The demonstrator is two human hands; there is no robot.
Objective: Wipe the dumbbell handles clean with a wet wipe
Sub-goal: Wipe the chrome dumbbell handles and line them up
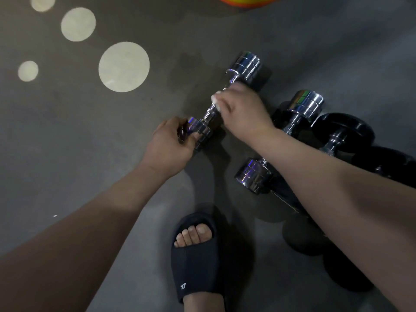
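Chrome dumbbell on grey floor, just beside second chrome dumbbell | left hand closed around near head | right hand clamps white wet wipe over handle | heavy, rigid, slick; likely rolls, steady by head.

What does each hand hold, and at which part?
The left hand grips the chrome dumbbell by its near end weight. The right hand closes around its handle with a white wipe under the fingers.

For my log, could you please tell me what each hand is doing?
Left hand: closed on the chrome dumbbell end.
Right hand: closed on the wet wipe.
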